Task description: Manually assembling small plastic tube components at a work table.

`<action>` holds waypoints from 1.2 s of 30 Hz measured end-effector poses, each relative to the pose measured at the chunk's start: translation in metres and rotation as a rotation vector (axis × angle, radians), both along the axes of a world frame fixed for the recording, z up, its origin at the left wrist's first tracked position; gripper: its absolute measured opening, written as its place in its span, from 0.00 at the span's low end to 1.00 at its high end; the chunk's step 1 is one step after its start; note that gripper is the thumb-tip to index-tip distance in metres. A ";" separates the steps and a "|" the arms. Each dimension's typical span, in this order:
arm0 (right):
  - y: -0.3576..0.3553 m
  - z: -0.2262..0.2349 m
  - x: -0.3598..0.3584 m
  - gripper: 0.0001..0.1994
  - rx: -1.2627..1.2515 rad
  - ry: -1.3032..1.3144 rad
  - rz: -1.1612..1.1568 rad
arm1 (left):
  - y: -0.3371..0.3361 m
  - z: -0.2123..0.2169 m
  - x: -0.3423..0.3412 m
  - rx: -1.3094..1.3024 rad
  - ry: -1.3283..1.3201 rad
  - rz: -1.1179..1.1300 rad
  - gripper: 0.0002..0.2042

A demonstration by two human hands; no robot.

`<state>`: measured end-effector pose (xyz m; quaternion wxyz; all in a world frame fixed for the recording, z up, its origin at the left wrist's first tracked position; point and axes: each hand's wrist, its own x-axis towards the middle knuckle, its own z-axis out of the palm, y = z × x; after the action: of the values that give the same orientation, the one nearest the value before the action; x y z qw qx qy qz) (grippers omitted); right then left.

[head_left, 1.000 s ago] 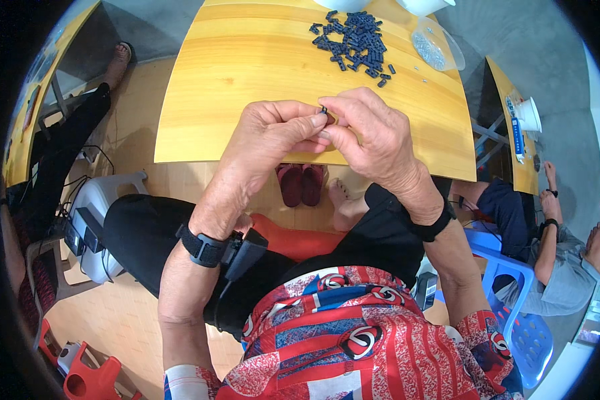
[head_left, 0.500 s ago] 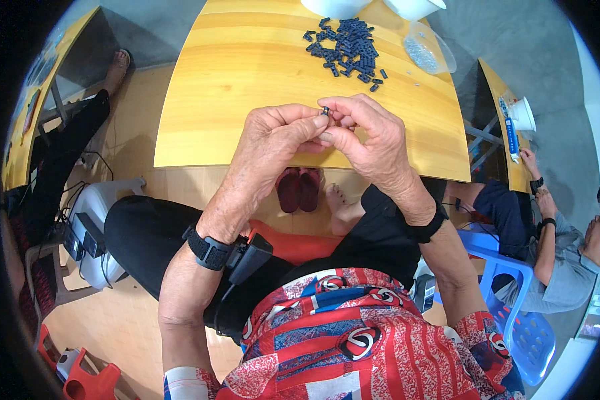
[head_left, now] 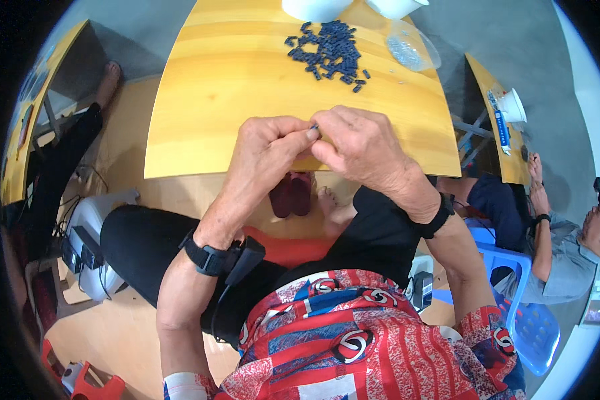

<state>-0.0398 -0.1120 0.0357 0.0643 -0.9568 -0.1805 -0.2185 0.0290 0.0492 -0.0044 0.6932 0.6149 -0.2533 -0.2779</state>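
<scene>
Had a neighbouring wooden surface (head_left: 20, 180) at the far left of the frame, with a white plastic stool (head_left: 90, 213) near it. Pinched a small dark piece (head_left: 315, 128) at the centre between thumb and index finger of the left hand (head_left: 263, 147), over the near part of the main yellow wooden surface (head_left: 207, 100). Showed a loose heap of small black parts (head_left: 330, 53) at upper centre, beyond the hands, and a white bowl (head_left: 317, 8) cut by the top edge. Bent the fingers of the right hand (head_left: 363, 143) close against the piece; could not tell whether gripping it too. Had a clear plastic tub (head_left: 410, 52) of small silvery bits at upper right, then a white cup (head_left: 513, 105) and a grey-shirted co-worker (head_left: 563, 267) toward the right edge.
</scene>
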 end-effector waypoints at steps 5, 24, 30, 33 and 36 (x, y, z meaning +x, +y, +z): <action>-0.004 -0.002 -0.002 0.08 -0.071 -0.053 0.062 | -0.004 0.009 -0.006 0.013 0.032 -0.024 0.10; -0.020 0.003 -0.028 0.10 -0.231 0.024 0.049 | -0.029 0.007 -0.018 0.026 0.288 -0.091 0.09; -0.013 -0.006 -0.055 0.09 -0.099 0.026 -0.098 | -0.034 0.006 -0.027 0.109 0.240 -0.208 0.09; -0.015 -0.012 -0.068 0.10 -0.097 0.069 -0.168 | -0.042 0.015 -0.030 0.150 0.182 -0.246 0.08; -0.020 -0.015 -0.076 0.10 -0.081 0.063 -0.216 | -0.049 0.015 -0.030 0.162 0.180 -0.292 0.08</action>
<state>-0.1155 -0.1322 0.0212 0.0074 -0.9789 -0.0827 -0.1867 -0.0011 0.0002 0.0104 0.6137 0.5978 -0.2536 -0.4491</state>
